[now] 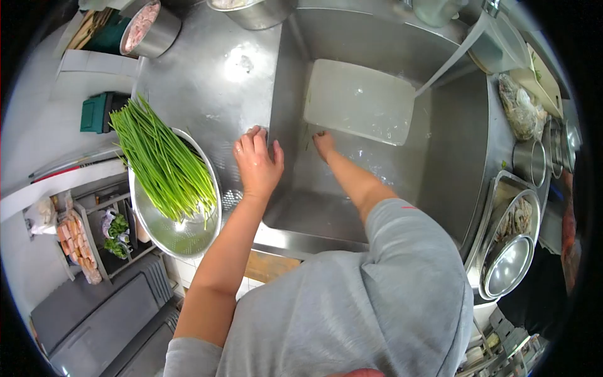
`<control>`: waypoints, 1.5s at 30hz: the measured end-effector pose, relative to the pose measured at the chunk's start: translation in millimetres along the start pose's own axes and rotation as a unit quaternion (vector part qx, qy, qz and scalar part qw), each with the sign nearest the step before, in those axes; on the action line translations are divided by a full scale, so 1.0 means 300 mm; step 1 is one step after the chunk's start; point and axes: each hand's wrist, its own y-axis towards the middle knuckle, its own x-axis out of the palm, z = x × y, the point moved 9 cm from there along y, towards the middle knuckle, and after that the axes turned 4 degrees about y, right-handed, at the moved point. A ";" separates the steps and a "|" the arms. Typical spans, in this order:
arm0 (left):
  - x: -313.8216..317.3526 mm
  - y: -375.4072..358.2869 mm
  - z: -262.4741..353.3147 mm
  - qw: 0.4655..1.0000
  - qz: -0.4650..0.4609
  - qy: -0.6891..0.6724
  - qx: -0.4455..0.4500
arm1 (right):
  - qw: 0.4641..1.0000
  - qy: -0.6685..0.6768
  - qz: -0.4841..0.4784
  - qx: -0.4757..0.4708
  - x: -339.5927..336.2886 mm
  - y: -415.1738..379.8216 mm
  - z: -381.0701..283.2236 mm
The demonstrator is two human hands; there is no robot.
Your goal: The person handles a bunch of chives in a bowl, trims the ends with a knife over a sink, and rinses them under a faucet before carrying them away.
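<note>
My left hand (258,162) is over the left rim of the steel sink (383,220), its fingers apart and nothing in them. Down inside the sink, my right hand (323,144) reaches toward the bottom with its fingers curled; whether it holds anything is too small to tell. Just left of it lie thin green bits (307,135). Beyond this hand a white rectangular tub (358,100) sits in the sink. Long green stalks (160,163) lie in an oval perforated colander (179,242) on the left, apart from my left hand.
Water (452,56) runs from a tap at the upper right into the tub. Steel pots (160,34) with pink contents stand at the back left. On the right are a bagged item (520,107), a steel pot (529,161) and a tray (477,251) holding bowls.
</note>
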 end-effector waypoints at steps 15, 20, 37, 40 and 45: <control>-0.012 -0.003 0.002 1.000 0.007 0.017 0.005 | 0.958 0.202 -0.184 0.087 -0.480 -0.276 -0.490; -0.029 -0.006 0.018 1.000 0.005 0.009 0.004 | 0.969 0.157 0.114 -0.155 -1.411 -0.427 -0.907; 0.247 0.641 0.847 0.858 -0.114 -0.501 -0.021 | 0.948 0.139 0.274 -0.081 -2.482 -0.009 -1.320; 0.311 0.747 0.986 0.716 -0.188 -0.665 -0.101 | 0.976 0.043 0.103 -0.184 -2.002 -0.190 -1.365; 0.243 0.813 0.976 0.855 -0.073 -0.497 -0.127 | 0.984 0.035 -0.135 -0.108 -1.374 -0.207 -1.206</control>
